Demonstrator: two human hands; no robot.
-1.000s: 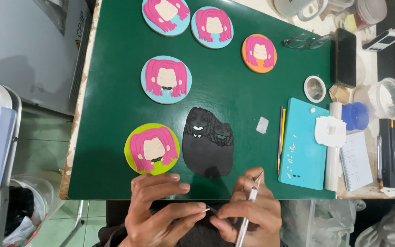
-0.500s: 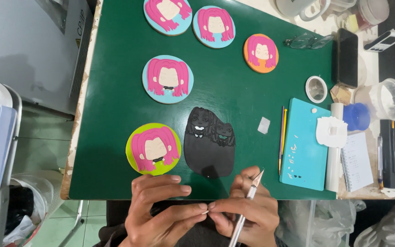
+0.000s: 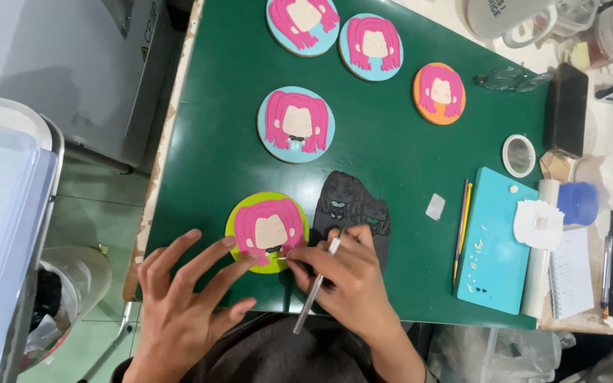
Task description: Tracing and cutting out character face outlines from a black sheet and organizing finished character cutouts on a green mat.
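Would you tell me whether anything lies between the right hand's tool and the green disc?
Nothing visible does. The right hand holds the thin tool with its fingertips already at the lower right edge of the green disc. The black sheet lies beside it, and the left hand spreads below left.

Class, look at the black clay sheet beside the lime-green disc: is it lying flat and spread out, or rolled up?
Flat and spread out. The black clay sheet lies unrolled on the green mat, partly under the right hand.

Both hands have come up from the table's near edge: the right hand (image 3: 345, 280), gripping its thin metal tool (image 3: 318, 282), now reaches the green disc (image 3: 267, 232), left hand (image 3: 186, 287) spread beside it.
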